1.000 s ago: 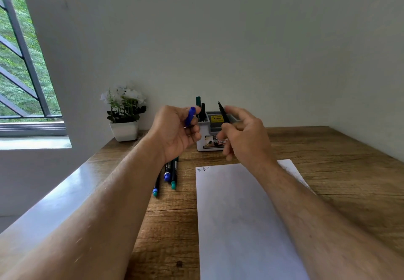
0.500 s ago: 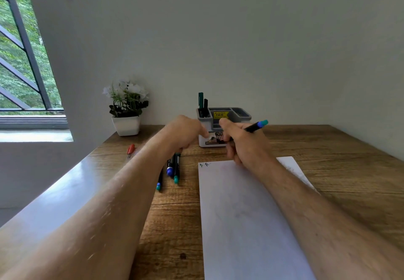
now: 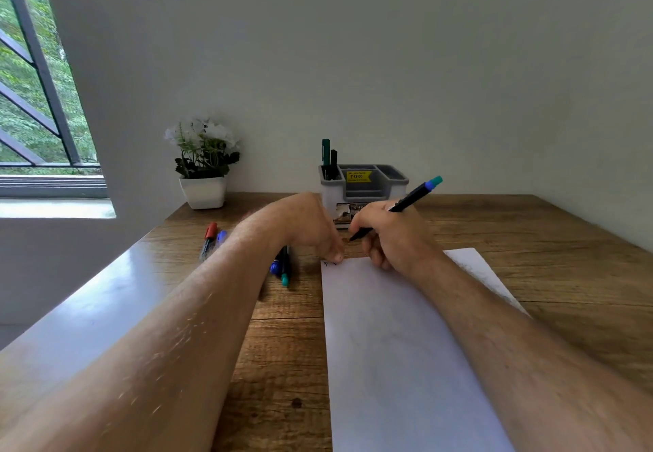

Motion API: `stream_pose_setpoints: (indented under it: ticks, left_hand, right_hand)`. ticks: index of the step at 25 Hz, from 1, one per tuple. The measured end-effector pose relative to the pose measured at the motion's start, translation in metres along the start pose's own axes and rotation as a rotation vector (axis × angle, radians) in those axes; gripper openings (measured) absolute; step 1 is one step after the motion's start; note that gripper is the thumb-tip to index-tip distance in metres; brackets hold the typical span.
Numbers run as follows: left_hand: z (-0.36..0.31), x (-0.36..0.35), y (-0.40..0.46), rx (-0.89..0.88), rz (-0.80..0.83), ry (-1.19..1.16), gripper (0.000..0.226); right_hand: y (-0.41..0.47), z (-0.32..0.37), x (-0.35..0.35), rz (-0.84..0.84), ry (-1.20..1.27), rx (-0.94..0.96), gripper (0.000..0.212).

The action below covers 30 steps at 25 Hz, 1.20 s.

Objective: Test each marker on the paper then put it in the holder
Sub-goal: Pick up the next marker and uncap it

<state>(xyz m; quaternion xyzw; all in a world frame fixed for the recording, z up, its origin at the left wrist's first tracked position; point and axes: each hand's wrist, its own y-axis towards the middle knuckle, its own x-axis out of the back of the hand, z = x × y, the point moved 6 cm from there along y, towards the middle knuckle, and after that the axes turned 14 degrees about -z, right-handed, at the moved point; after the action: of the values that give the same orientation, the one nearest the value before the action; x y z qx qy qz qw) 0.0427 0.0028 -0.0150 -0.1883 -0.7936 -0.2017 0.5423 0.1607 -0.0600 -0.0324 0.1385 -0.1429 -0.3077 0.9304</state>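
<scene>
At centre frame, the left hand (image 3: 311, 229) presses curled fingertips on the white paper sheet's (image 3: 399, 345) upper-left corner on the wooden surface (image 3: 565, 246). Right of it, the right hand (image 3: 392, 239) grips a black, teal-ended marker (image 3: 406, 204), tip just above the paper's top edge, before the grey plastic holder (image 3: 364, 186).

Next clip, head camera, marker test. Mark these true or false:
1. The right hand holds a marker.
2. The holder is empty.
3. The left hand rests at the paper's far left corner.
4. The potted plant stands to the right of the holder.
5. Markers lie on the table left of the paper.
1. True: the right hand grips a black marker, tip down near the paper.
2. False: the holder has two dark markers upright in its left compartment.
3. True: the left hand touches that corner.
4. False: the potted plant stands left of it.
5. True: loose markers lie on the table.
</scene>
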Motion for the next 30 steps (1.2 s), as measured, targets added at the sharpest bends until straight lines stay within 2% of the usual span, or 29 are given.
stream_pose_setpoints:
  ticks: [5,11,19,23,30]
  left_hand:
    - [-0.006,-0.005,-0.001,-0.075,0.056,0.070,0.027]
    - [-0.006,-0.006,-0.001,-0.076,0.058,0.076,0.027]
    - [-0.004,-0.008,0.003,-0.074,0.050,0.149,0.033]
    - [-0.003,-0.009,0.005,-0.057,0.039,0.150,0.036]
    - [-0.003,-0.008,0.005,-0.061,0.042,0.146,0.036]
  right_hand:
    - [-0.004,-0.004,-0.008,0.136,-0.177,0.033,0.008]
    - [-0.001,-0.003,-0.006,0.057,-0.377,0.134,0.019]
    - [0.003,-0.009,-0.011,0.077,-0.416,0.139,0.026]
    - [0.007,-0.010,-0.013,0.099,-0.359,0.129,0.031]
    - [0.006,-0.012,-0.013,0.093,-0.383,0.144,0.026]
